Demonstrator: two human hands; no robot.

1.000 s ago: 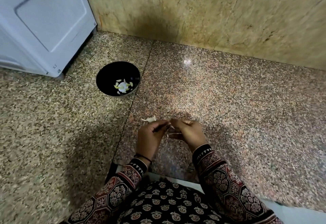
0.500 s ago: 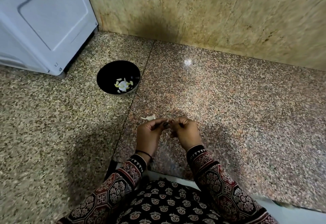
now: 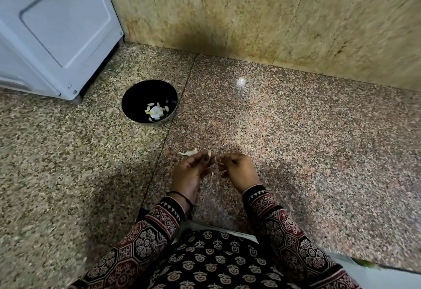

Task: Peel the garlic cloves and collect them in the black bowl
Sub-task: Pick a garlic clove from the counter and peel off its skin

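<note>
The black bowl [image 3: 149, 102] stands on the granite counter, left of centre, with several pale peeled garlic cloves [image 3: 156, 111] at its bottom. Nearer to me, my left hand [image 3: 190, 171] pinches a small pale garlic clove [image 3: 209, 152] at its fingertips. My right hand [image 3: 237, 170] is just to the right, fingers closed on a thin scrap of garlic skin [image 3: 219, 158]. The two hands are slightly apart. A loose piece of white garlic skin [image 3: 188, 152] lies on the counter just beyond my left hand.
A white appliance [image 3: 52, 31] stands at the back left, close to the bowl. A mottled tan wall [image 3: 250, 15] runs along the back of the counter [image 3: 319, 140]. The counter's front edge is at my lap.
My hands, pressed together on the clove before, have drawn a little apart, the right hand pulling skin away. The bowl has not moved.
</note>
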